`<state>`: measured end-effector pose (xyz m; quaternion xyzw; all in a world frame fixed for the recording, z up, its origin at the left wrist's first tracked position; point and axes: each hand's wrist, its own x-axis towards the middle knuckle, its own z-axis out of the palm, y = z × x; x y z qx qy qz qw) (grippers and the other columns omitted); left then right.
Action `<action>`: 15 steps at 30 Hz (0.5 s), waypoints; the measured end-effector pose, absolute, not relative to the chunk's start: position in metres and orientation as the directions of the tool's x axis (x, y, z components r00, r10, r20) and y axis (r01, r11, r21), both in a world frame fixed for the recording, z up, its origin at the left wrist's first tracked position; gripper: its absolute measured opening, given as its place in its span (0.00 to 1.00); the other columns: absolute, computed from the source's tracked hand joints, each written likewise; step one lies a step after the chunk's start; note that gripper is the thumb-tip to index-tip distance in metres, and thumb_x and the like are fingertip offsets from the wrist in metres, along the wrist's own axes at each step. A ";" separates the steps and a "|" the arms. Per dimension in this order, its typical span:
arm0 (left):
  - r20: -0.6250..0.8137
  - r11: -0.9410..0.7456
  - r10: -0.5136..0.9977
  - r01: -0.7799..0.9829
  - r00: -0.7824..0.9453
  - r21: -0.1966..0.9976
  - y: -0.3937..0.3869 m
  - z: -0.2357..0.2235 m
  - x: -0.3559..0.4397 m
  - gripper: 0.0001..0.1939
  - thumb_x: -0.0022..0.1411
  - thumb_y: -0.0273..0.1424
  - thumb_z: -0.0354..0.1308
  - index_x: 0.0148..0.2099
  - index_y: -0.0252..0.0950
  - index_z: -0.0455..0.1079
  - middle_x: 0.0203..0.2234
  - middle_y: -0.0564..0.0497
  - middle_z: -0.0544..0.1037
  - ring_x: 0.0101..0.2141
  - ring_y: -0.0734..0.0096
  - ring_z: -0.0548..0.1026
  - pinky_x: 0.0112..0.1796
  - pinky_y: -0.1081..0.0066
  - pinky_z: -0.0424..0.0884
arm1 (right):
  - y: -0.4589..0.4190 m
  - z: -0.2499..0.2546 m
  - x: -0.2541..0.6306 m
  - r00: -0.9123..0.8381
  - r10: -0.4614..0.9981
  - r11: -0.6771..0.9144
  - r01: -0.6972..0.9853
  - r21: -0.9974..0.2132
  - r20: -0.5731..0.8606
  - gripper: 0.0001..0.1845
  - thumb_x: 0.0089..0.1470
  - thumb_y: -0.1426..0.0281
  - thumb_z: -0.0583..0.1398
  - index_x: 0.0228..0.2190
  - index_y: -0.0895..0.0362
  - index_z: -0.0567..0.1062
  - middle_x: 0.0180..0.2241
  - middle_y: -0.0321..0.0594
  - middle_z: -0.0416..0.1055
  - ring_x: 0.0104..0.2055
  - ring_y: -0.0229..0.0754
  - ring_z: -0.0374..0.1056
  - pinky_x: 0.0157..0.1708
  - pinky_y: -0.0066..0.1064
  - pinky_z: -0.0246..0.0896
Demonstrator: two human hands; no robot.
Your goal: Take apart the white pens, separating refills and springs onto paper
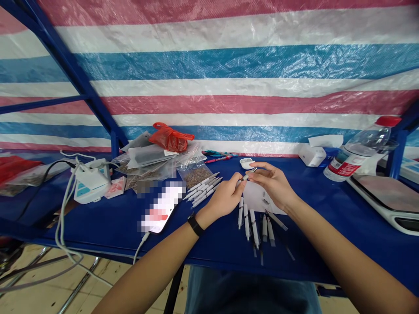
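A white pen with a dark section is pinched between my two hands above the table. My left hand, with a black wristband, closes its thumb and fingers round one end. At the other end, my right hand grips with thumb and fingertips; its index finger is stretched out. Beneath the hands lies a white sheet of paper. White pen barrels and thin refills lie in front of it. Several whole white pens are piled left of my left hand.
A lit phone with a cable lies at left. Behind it are plastic bags of small parts and a red bag. A white case sits beyond my hands. A bottle and a scale stand at right.
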<state>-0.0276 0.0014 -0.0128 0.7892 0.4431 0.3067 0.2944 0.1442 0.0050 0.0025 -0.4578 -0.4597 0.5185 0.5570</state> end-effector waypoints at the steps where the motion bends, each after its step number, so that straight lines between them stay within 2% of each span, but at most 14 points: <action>1: 0.220 -0.433 0.880 0.520 0.421 0.736 0.001 -0.013 -0.028 0.09 0.74 0.35 0.45 0.37 0.41 0.57 0.17 0.62 0.60 0.19 0.72 0.62 0.27 0.72 0.53 | 0.004 0.003 0.144 0.029 0.998 0.056 -0.167 -0.984 0.052 0.23 0.29 0.62 0.78 0.31 0.51 0.82 0.29 0.37 0.79 0.35 0.45 0.75 0.48 0.46 0.70; 5: 0.204 -0.428 0.878 0.521 0.432 0.738 0.001 -0.013 -0.027 0.10 0.74 0.35 0.46 0.36 0.41 0.56 0.18 0.62 0.60 0.20 0.72 0.62 0.27 0.72 0.53 | 0.003 0.007 0.143 0.013 0.999 0.037 -0.162 -0.986 0.036 0.22 0.31 0.61 0.78 0.32 0.51 0.82 0.31 0.37 0.79 0.38 0.45 0.75 0.48 0.44 0.71; 9: 0.198 -0.428 0.876 0.522 0.439 0.737 0.001 -0.014 -0.027 0.11 0.73 0.35 0.46 0.35 0.41 0.54 0.18 0.62 0.59 0.20 0.72 0.62 0.27 0.71 0.52 | 0.005 0.005 0.143 0.032 0.999 -0.021 -0.090 -0.996 -0.024 0.24 0.26 0.60 0.79 0.29 0.53 0.81 0.26 0.35 0.76 0.33 0.42 0.73 0.45 0.44 0.72; 12: 0.201 -0.430 0.876 0.523 0.438 0.735 0.002 -0.015 -0.027 0.10 0.73 0.35 0.46 0.36 0.41 0.56 0.18 0.62 0.58 0.20 0.72 0.61 0.27 0.71 0.52 | 0.006 0.001 0.144 0.047 0.999 0.025 -0.094 -0.995 0.020 0.25 0.26 0.61 0.80 0.29 0.53 0.80 0.21 0.32 0.72 0.31 0.43 0.72 0.45 0.45 0.71; 15: 0.203 -0.423 0.881 0.516 0.428 0.745 0.002 -0.015 -0.027 0.10 0.74 0.36 0.45 0.37 0.41 0.58 0.18 0.62 0.59 0.20 0.72 0.62 0.26 0.72 0.52 | 0.007 0.000 0.146 0.047 0.997 0.061 -0.111 -0.992 0.056 0.22 0.30 0.63 0.78 0.31 0.52 0.80 0.23 0.32 0.74 0.34 0.45 0.74 0.46 0.46 0.70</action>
